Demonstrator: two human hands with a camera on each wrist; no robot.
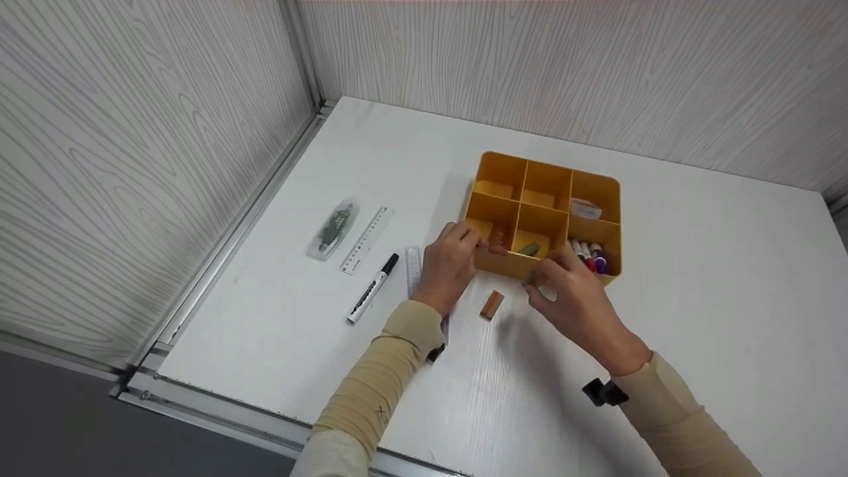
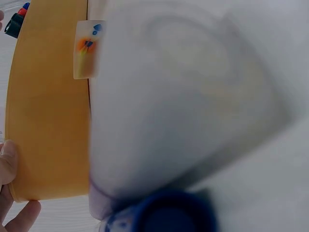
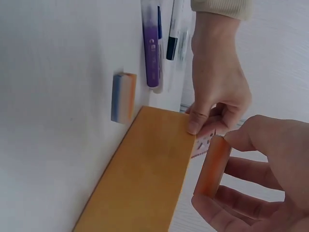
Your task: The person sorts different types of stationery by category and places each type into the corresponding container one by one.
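While the right hand (image 1: 575,297) is pinching a small orange block (image 3: 212,166) between thumb and fingers, the left hand (image 1: 452,262) is gripping the near-left corner of the yellow box (image 1: 505,267); the person is probably loading the compartments, the next move likely calling for lifting that block over the rim. Just below the fingers, a second block (image 1: 491,305) is lying on the table (image 1: 702,305). Left of the left fingers, a black-capped marker (image 1: 371,293) is showing illegible dark lettering; beyond it, a ruler (image 1: 366,240) is bearing numbers too small to read.

Smooth, matt, orange rectangular plastic organiser (image 1: 505,266); at its nine o'clock, a glossy, clear, oblong plastic pack (image 1: 334,230).
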